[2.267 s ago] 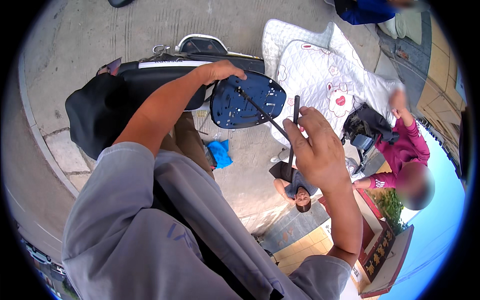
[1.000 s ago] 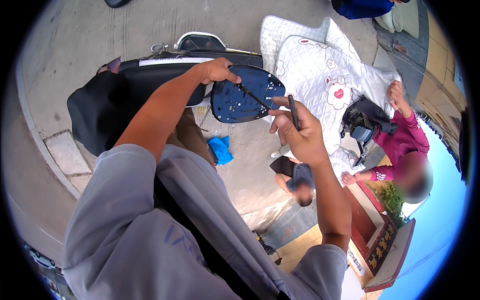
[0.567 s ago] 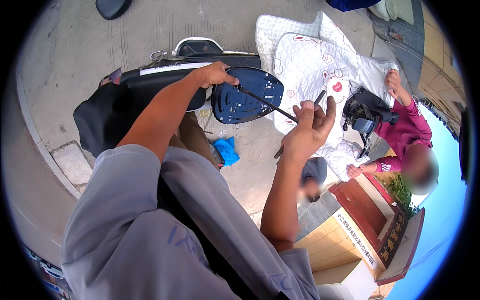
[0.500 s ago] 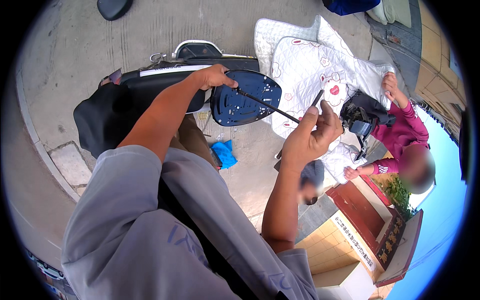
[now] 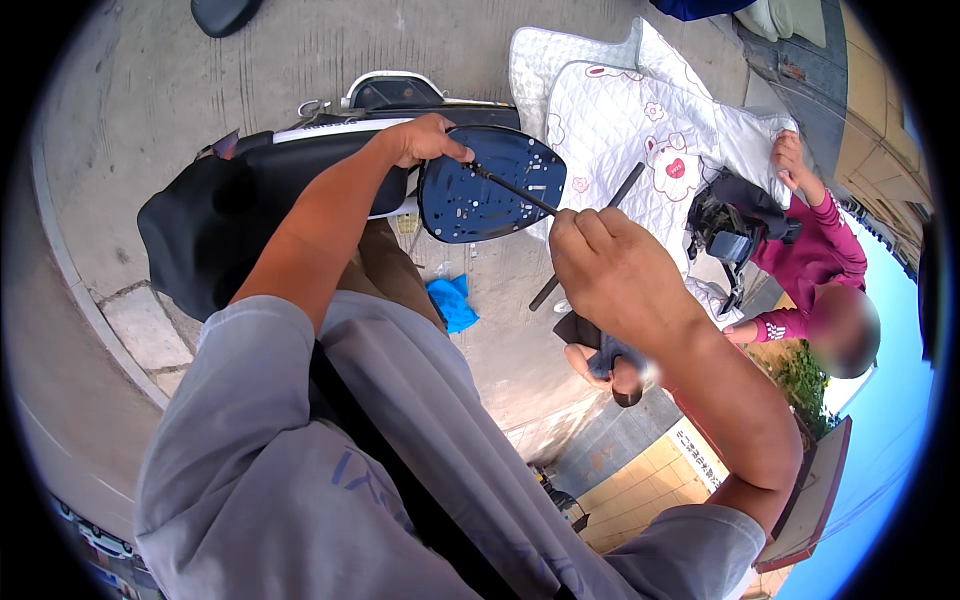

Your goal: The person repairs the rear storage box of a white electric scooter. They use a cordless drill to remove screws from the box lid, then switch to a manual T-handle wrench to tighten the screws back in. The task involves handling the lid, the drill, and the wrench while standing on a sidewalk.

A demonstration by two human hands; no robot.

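My left hand (image 5: 432, 142) grips the upper-left edge of a rounded dark-blue plate (image 5: 500, 205) dotted with holes and slots, its thumb near the end of a slim black rod (image 5: 515, 190) that crosses the plate. My right hand (image 5: 610, 265) is closed around the rod at its lower-right end, knuckles up. A second, thicker black bar (image 5: 627, 180) runs diagonally behind my right hand, held in it too, with both ends showing. Beside the plate is a black scooter seat (image 5: 260, 190).
A person in a maroon top (image 5: 820, 260) holds a white quilted cover (image 5: 610, 110) over a scooter's dark front (image 5: 720, 225). Another person (image 5: 600, 365) is lower centre. A blue bag (image 5: 450, 300) lies on the pavement (image 5: 150, 90); a dark pad (image 5: 222, 14) sits top left.
My right hand has turned from fingers raised to knuckles up, closing on the rod, and its forearm has swung right. The plate has shifted slightly upward with my left hand.
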